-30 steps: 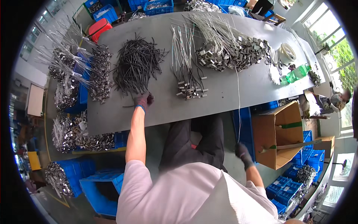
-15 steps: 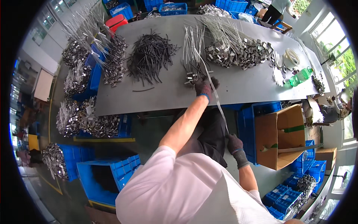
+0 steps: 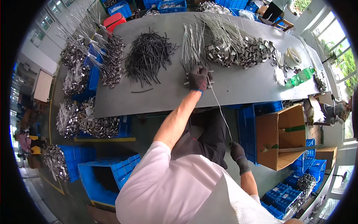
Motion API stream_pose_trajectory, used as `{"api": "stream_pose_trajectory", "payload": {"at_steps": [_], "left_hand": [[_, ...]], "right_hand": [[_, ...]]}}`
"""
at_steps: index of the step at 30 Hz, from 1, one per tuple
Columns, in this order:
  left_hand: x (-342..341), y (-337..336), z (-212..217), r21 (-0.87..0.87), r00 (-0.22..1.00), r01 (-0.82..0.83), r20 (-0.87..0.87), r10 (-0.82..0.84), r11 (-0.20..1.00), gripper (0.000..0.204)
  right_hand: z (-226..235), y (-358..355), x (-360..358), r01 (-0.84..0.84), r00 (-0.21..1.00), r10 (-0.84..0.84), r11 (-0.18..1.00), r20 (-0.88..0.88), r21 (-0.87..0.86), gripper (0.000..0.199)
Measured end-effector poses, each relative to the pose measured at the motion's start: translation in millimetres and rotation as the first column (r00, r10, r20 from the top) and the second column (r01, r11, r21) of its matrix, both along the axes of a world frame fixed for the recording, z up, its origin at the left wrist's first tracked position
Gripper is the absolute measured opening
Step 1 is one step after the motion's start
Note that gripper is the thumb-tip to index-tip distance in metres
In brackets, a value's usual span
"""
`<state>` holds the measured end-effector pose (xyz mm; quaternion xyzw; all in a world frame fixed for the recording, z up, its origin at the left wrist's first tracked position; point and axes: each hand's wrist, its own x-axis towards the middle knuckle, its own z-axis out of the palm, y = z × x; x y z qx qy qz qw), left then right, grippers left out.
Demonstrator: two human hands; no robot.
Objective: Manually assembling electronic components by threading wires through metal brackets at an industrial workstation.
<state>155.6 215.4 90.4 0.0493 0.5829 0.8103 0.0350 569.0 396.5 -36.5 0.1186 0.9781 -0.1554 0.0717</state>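
My gloved left hand (image 3: pixel 198 78) is closed at the near end of a small bundle of pale wires with metal end pieces (image 3: pixel 192 50), lying on the grey table. A long white string (image 3: pixel 220 108) runs from that hand over the table's near edge, down to my right hand (image 3: pixel 238 152). In a dark glove, my right hand is closed on the string's lower part, beside my thigh. The left hand covers most of the bundle's metal ends, so how the string passes round them is hidden.
Black tubes (image 3: pixel 149 56) lie piled to the left, more wired metal parts (image 3: pixel 242 52) to the right. A green bottle (image 3: pixel 302 76) and a white tape roll (image 3: pixel 292 58) are farther right. An open cardboard box (image 3: pixel 279 136) stands right of my legs; blue crates (image 3: pixel 108 175) are on the left.
My left hand has shifted slightly left and away from me, over the metal ends. The right hand has lowered a little; the string, a flat band before, now looks thin and slightly curved.
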Motion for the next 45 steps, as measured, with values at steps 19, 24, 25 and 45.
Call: {"api": "stream_pose_trajectory", "payload": {"at_steps": [19,24,25,45], "left_hand": [[121,-5,18,-0.243,0.847,0.476,-0.132,-0.515,0.845,0.025],[134,-16,5,-0.323,0.945,0.226,-0.155,-0.287,0.919,0.022],[129,-16,4,-0.311,0.952,0.233,-0.122,-0.282,0.922,0.021],[-55,-204,-86,-0.881,0.942,-0.323,-0.336,0.025,0.345,0.017]], "right_hand": [[115,-53,-209,-0.275,0.658,-0.192,0.84,-0.728,-0.469,0.043],[97,-62,-232,-0.217,0.727,-0.139,0.883,-0.672,-0.417,0.055],[96,-62,-238,-0.18,0.718,-0.038,0.954,-0.695,-0.238,0.057],[63,133,-487,0.343,0.819,-0.572,0.433,0.04,-0.833,0.043]]}}
